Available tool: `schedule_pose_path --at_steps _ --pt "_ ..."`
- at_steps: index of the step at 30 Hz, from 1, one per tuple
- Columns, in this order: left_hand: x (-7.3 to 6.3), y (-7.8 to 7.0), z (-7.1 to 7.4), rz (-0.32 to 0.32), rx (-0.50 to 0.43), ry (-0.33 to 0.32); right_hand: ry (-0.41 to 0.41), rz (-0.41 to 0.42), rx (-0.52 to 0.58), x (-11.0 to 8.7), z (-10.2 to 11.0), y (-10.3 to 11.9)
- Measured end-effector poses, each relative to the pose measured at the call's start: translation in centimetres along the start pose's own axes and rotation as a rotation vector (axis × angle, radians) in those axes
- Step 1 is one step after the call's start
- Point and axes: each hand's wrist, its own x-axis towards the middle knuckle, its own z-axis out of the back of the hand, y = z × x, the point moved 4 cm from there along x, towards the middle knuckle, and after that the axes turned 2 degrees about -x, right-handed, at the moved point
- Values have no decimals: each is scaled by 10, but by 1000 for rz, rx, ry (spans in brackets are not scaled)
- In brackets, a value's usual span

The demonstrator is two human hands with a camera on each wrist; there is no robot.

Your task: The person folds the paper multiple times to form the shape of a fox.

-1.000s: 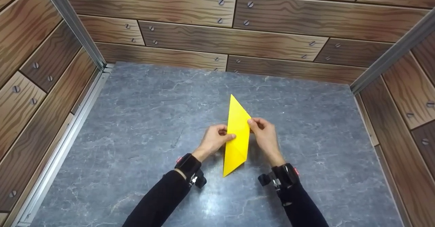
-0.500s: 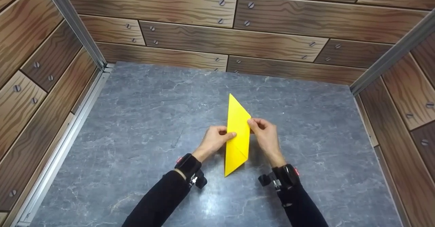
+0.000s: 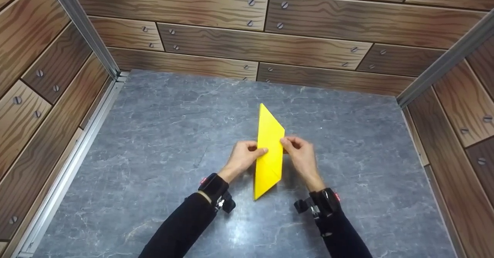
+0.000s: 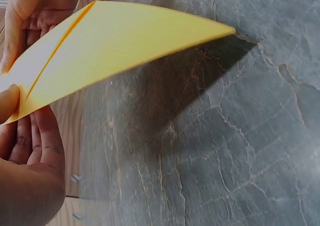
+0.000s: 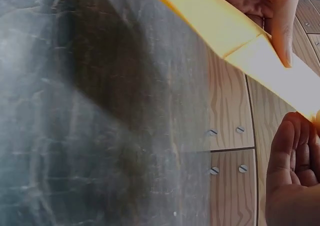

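No lettering, number or sign can be read across the three views. Below and to the left of the folded yellow paper [image 3: 269,169], as the head camera sees it, a small red mark [image 3: 203,180] shows on the black left wristband [image 3: 214,187]; below and to the paper's right, a second red mark [image 3: 337,197] shows on the black right wristband [image 3: 325,202] (both too small to tell whether they carry writing).

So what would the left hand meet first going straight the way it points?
The folded yellow paper, which the left hand pinches; past it, perhaps the wood-patterned back wall, though depth is unclear.
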Motion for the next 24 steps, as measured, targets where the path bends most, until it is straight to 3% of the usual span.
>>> schedule_pose_path --at_steps 5,12,24 --pt "2 0 2 7 13 -19 37 -5 -4 -4 -2 -7" --pt "3 -2 0 5 4 -20 2 -7 -36 -6 0 -6" --pt "8 -6 1 17 -27 -49 18 -25 -4 -9 -2 -13"
